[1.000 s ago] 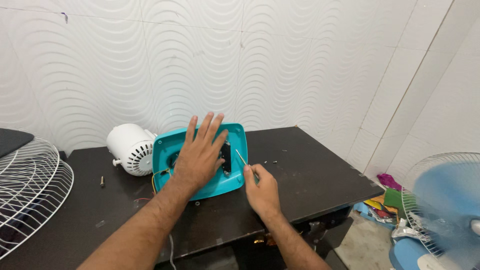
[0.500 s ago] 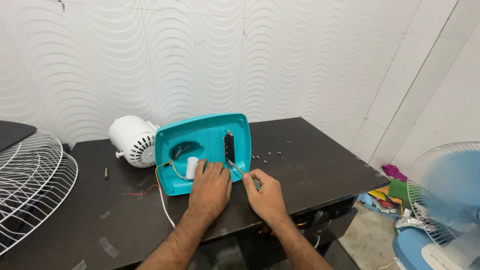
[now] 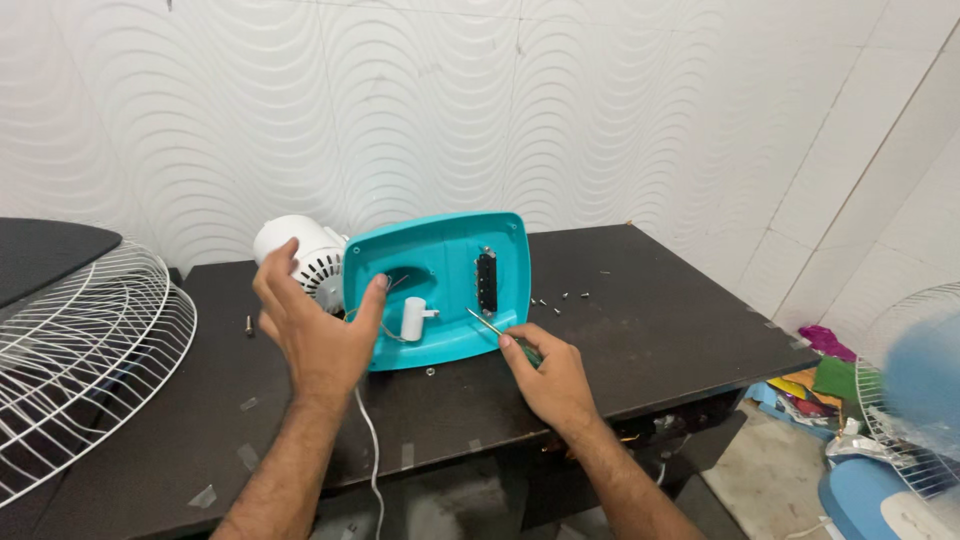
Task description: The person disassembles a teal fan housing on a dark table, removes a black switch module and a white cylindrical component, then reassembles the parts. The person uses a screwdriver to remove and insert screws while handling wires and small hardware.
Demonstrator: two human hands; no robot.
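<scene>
**Hands at the teal fan base**

The right hand [image 3: 553, 380] has its fingers closed round a screwdriver [image 3: 497, 333], tip apparently touching the teal fan base [image 3: 440, 255] on the dark tabletop [image 3: 660, 330]. The left hand [image 3: 315, 330] is spread open, thumb at the base's left edge. Behind stands the white motor housing [image 3: 300, 250].

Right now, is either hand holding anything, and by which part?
The right hand grips a screwdriver by its handle, shaft toward the teal fan base. The left hand holds nothing; it is open, thumb at the base's left edge.
</scene>
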